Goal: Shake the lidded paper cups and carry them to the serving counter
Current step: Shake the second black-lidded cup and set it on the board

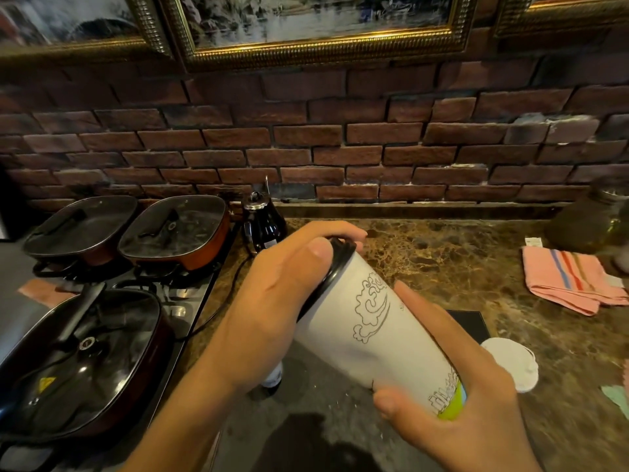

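Paper cup (371, 332) white, black lid (335, 264), held tilted above the marble counter (459, 267), lid end toward 11 o'clock, base toward 5. Left hand (272, 308) wraps the lid end, thumb along the rim; right hand (459, 396) grips the base, thumb across the lower wall. Both clamped on it. Judged: shaking step in hand; carrying to the serving counter not yet done. Only this one cup visible. Lidded pans (173, 229) at 9 o'clock, striped cloth (571, 281) at 3, dark jar (589, 219) beyond it at 2 o'clock. Serving counter not in view
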